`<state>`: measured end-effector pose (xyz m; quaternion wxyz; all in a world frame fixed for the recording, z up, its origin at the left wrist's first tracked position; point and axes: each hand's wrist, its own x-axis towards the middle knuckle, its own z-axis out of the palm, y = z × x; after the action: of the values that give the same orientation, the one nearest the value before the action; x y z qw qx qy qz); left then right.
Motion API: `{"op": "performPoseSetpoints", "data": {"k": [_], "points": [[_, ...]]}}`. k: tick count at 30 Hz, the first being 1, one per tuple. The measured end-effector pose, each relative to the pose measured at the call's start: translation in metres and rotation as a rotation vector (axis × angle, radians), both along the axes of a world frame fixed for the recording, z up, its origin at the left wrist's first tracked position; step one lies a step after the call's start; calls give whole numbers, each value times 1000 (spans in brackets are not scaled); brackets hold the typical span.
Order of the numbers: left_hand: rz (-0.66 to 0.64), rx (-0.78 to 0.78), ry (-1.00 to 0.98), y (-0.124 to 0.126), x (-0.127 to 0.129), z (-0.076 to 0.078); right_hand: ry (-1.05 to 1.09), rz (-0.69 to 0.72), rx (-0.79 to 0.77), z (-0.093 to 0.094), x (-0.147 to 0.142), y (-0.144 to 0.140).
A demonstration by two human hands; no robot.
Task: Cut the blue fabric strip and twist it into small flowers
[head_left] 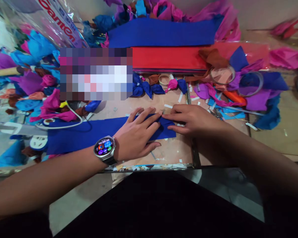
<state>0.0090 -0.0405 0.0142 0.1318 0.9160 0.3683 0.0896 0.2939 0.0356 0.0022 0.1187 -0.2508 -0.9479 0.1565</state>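
A long strip of dark blue paper (89, 134) lies flat across the glass tabletop (173, 153), running left to right. My left hand (136, 134), with a smartwatch (104, 147) on its wrist, presses flat on the strip near its right end, fingers spread. My right hand (191, 119) rests on the strip's right end, fingertips meeting the left hand's fingertips at a fold in the paper. Neither hand grips anything.
Stacks of blue sheets (161, 33) and red sheets (169, 58) lie at the back. Crumpled blue, pink and purple paper pieces (39, 89) crowd the left and right. Tape rolls (250, 82), a white cable (72, 119) and paper scraps are scattered around.
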Motion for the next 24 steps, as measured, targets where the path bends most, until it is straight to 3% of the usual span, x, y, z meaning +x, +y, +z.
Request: {"op": "performPoseSetpoints", "data": {"k": [24], "points": [[7, -7, -4, 1, 0, 0, 66, 74, -95, 25, 3, -2]]}}
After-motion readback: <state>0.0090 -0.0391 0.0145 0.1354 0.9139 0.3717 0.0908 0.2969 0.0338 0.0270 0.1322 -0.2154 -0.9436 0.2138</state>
